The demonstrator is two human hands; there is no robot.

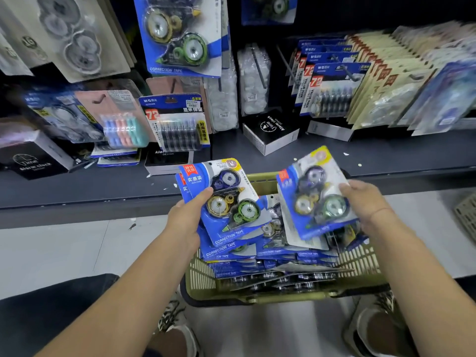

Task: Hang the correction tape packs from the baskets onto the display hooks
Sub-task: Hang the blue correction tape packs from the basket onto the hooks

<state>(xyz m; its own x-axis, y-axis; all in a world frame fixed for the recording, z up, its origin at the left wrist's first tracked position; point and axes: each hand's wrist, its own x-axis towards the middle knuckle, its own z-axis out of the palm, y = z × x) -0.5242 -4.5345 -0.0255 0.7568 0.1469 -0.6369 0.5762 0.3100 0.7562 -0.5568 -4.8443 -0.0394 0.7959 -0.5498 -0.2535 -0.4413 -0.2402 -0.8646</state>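
My left hand grips a small stack of blue correction tape packs, thumb on the top pack's face. My right hand holds one more correction tape pack by its right edge, tilted and slightly blurred. Both are held above an olive green basket on the floor, filled with several more packs. A matching pack hangs on a display hook at the upper left.
A dark shelf ledge runs across behind the basket, carrying black alarm clock boxes. Refill packs marked 72 and other carded stationery hang on hooks above. Another basket's edge shows at the right. My shoes flank the green basket.
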